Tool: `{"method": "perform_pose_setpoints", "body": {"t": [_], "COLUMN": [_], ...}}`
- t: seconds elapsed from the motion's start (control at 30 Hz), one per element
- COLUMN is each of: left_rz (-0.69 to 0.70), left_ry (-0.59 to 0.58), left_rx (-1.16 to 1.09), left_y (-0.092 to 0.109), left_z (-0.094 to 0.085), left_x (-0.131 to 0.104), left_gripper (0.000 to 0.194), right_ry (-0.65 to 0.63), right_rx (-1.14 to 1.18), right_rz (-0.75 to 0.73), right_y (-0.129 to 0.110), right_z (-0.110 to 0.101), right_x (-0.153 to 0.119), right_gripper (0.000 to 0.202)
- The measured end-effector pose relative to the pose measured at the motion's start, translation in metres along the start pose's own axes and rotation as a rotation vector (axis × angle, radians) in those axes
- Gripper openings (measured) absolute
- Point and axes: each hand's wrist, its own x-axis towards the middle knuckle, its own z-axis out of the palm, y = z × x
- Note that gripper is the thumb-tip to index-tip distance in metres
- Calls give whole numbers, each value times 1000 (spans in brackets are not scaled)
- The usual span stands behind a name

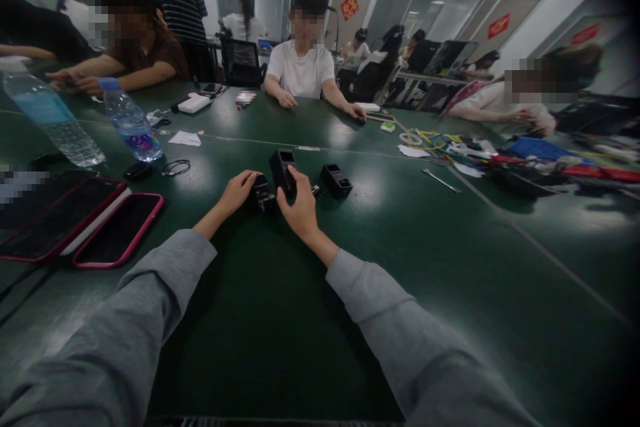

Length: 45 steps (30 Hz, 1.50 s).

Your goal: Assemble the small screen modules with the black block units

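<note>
My left hand (237, 193) is closed on a small dark part (263, 193) with shiny metallic bits at its lower end. Just right of it, my right hand (300, 205) grips a black rectangular block (283, 170) that is tilted and has an opening at its top. A small metallic piece (317, 191) shows beside the right fingers; whether it is held cannot be made out. Another black block (337, 181) with openings lies on the green table (280, 320), right of my right hand.
At left are two bottles (133, 121), a pink-edged phone (120, 230) and a larger dark device (50, 213). A wrench (441, 181) and tangled cables (440, 141) lie at right. A person in white (301, 70) sits opposite; others sit around the table.
</note>
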Motion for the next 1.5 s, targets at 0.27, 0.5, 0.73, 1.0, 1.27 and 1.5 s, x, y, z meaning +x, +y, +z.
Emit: {"method": "perform_pose_setpoints", "body": {"t": [0.27,0.5,0.73,1.0,1.27,1.5], "left_rz": [-3,-68,-100,-91,-76,-80], "left_ry": [-26,153,119,65,57,53], "left_rx": [61,105,108,107,113,111], "left_y": [5,-4,-3,-3,-5,-6], "left_z": [-1,-2,-1,1,1,1], "left_x": [-1,2,2,2,2,2], "left_gripper": [38,37,37,39,37,39], "right_ry": [-95,-234,-279,-305,-301,-282], "right_rx": [38,-12,-92,-170,-165,-209], "right_rz": [8,30,9,-22,-26,-42], "right_y": [16,21,22,18,21,22], "right_z": [5,12,13,13,15,18], "right_x": [2,0,-1,0,0,-2], "right_gripper": [49,50,57,57,58,56]}}
